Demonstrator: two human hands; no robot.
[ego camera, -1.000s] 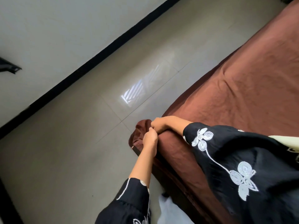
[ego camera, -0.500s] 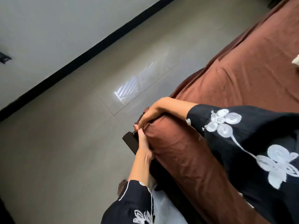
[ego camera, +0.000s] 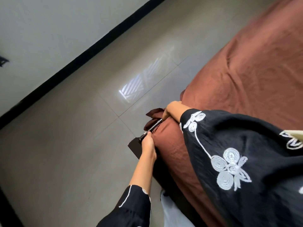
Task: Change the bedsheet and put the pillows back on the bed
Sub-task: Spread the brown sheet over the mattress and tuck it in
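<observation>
1. Covering the mattress, the rust-brown bedsheet [ego camera: 246, 76] lay stretched over the top and down the side that met the dark bed-frame corner [ego camera: 133, 145], creased but mostly flat.
2. The left hand [ego camera: 148, 145] rested right at that corner, against the sheet-covered side of the mattress, with its back turned up. Its fingertips went into the fold where sheet met frame, so I could not tell whether they pinched the cloth or only pushed it.
3. The right hand [ego camera: 171, 108] reached over the mattress edge just beyond the corner, wrist bent. Its fingers turned down over the sheet and out of sight, so its hold could not be told either.
4. Between the two hands a glossy dark rail [ego camera: 151, 128] showed, running from the corner toward the right hand.
5. A loose bunch of sheet [ego camera: 153, 114] hung outside that rail, beyond the corner and just beside the right hand.
6. The right sleeve [ego camera: 246, 161], black with white embroidered spirals, lay over the sheet on the near side of the corner.
7. Grey floor tiles [ego camera: 73, 145] spread out from the corner, with a striped patch of light [ego camera: 132, 89] on them farther off and a black skirting [ego camera: 82, 56] well beyond.
</observation>
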